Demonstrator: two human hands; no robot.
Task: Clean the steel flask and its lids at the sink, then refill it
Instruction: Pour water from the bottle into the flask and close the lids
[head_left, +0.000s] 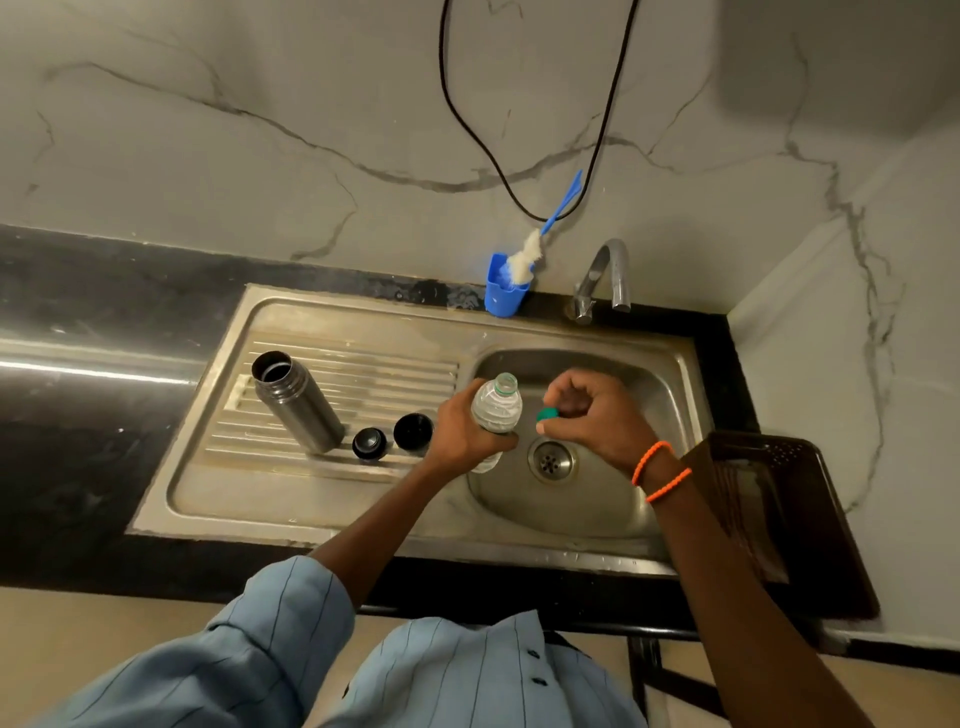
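The steel flask (296, 401) stands open and upright on the ribbed drainboard of the sink (322, 499). Two black lids sit beside it: a domed one (369, 443) and a cup-shaped one (413, 431). My left hand (465, 432) grips a clear plastic water bottle (497, 404), uncapped, at the left rim of the basin. My right hand (597, 418) hovers over the basin and pinches the bottle's green cap (546, 414) between thumb and fingers.
A blue cup (505, 290) holding a bottle brush (540, 239) stands behind the sink, left of the steel tap (605, 278). The drain (551, 461) lies below my hands. A dark brown plastic basket (779, 519) sits on the right counter. A black cable hangs on the wall.
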